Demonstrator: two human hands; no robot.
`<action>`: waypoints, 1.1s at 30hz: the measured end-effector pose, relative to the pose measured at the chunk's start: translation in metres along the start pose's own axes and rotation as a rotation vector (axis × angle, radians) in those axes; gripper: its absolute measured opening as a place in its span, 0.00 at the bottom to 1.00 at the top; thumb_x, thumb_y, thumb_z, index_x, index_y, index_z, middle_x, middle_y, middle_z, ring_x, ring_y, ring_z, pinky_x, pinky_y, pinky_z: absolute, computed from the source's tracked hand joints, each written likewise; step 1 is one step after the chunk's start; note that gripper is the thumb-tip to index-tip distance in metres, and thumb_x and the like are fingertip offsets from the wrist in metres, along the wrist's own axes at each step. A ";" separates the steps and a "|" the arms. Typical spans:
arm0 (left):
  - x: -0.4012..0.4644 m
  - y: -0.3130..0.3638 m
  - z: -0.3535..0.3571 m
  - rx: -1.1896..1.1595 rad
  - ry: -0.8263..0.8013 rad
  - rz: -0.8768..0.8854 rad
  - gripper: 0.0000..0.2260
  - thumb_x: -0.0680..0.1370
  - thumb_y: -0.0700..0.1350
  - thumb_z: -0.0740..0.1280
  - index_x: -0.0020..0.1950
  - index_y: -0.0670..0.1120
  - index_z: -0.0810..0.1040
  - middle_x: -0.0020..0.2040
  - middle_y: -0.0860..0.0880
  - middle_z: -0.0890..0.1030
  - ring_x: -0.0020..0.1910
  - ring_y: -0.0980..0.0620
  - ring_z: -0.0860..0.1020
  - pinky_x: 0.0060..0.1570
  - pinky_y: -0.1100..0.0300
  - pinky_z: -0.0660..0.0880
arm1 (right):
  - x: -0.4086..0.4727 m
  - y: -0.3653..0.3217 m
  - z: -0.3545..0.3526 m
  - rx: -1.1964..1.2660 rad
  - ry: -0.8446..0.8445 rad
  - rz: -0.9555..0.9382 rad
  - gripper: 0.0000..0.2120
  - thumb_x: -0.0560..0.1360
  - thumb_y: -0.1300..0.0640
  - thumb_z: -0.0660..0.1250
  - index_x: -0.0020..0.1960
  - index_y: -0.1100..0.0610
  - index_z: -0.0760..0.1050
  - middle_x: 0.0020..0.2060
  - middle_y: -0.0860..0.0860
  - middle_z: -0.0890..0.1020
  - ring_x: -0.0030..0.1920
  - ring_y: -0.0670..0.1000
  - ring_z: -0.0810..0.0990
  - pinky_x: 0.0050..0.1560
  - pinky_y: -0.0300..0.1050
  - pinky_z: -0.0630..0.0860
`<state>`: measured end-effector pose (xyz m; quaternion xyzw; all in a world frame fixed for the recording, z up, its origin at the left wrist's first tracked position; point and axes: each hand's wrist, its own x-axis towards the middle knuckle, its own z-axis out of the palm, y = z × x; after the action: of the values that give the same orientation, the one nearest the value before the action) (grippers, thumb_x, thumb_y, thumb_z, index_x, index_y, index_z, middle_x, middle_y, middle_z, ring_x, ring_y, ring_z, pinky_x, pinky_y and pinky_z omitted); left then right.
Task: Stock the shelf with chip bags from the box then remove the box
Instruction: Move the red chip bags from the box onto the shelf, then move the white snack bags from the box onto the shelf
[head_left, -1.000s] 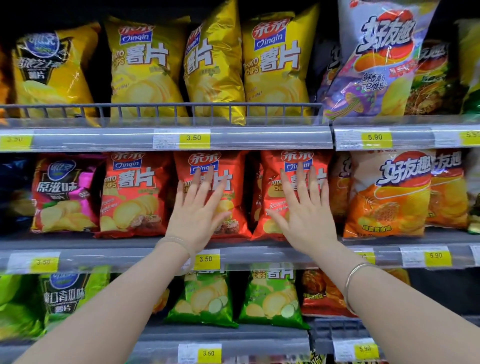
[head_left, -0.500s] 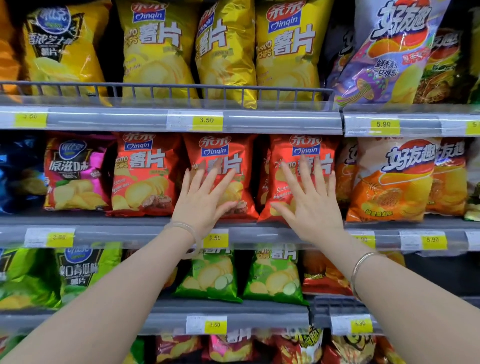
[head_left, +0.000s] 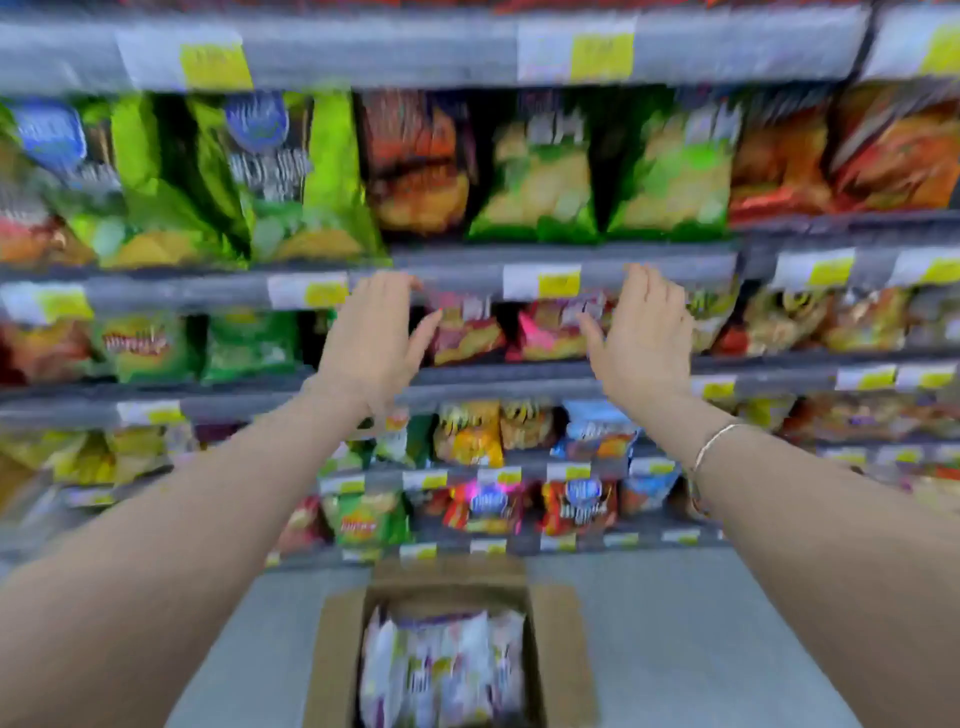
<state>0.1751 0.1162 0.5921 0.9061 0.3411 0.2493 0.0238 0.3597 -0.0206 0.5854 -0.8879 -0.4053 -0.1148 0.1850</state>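
Observation:
The view is blurred by motion. An open cardboard box (head_left: 558, 649) stands on the grey floor at the bottom centre, with several white and purple chip bags (head_left: 441, 670) upright inside it. My left hand (head_left: 371, 343) and my right hand (head_left: 641, 343) are raised in the air in front of the shelves, palms turned toward each other, fingers apart, holding nothing. Between them, further back, lie small red and pink bags (head_left: 467, 332) on a lower shelf. Both hands are well above the box and touch no bag.
Shelf rows (head_left: 571, 270) with yellow price tags fill the view, packed with green chip bags (head_left: 535, 182), orange bags (head_left: 893, 150) and smaller packets below. Grey floor (head_left: 675, 623) lies on both sides of the box. A bracelet (head_left: 714, 447) is on my right wrist.
The view has swung sharply downward, bringing the lower shelves, floor and box into sight. Both hands have come off the red chip bags and now hang free in the air.

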 end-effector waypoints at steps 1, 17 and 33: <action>-0.017 -0.009 0.011 -0.040 -0.059 -0.045 0.17 0.78 0.46 0.63 0.60 0.35 0.72 0.52 0.36 0.77 0.53 0.38 0.75 0.54 0.48 0.69 | -0.016 -0.001 0.015 -0.001 -0.043 0.019 0.31 0.77 0.47 0.61 0.73 0.62 0.57 0.69 0.59 0.66 0.68 0.61 0.65 0.66 0.55 0.64; -0.296 -0.126 0.278 -0.083 -0.659 -0.872 0.24 0.77 0.46 0.64 0.67 0.36 0.61 0.66 0.35 0.68 0.64 0.36 0.70 0.60 0.45 0.68 | -0.247 0.062 0.313 0.030 -0.705 0.437 0.27 0.78 0.51 0.60 0.70 0.63 0.55 0.66 0.60 0.69 0.66 0.62 0.70 0.60 0.56 0.69; -0.508 -0.222 0.528 -0.029 -0.645 -1.263 0.23 0.69 0.34 0.73 0.60 0.31 0.69 0.60 0.30 0.73 0.61 0.34 0.72 0.57 0.47 0.67 | -0.378 0.174 0.596 -0.117 -0.971 0.374 0.21 0.75 0.48 0.63 0.63 0.58 0.73 0.62 0.55 0.76 0.62 0.57 0.76 0.57 0.48 0.74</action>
<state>-0.0391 0.0329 -0.1379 0.5635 0.7737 -0.0882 0.2759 0.2803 -0.1307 -0.1289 -0.9049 -0.2717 0.3226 -0.0569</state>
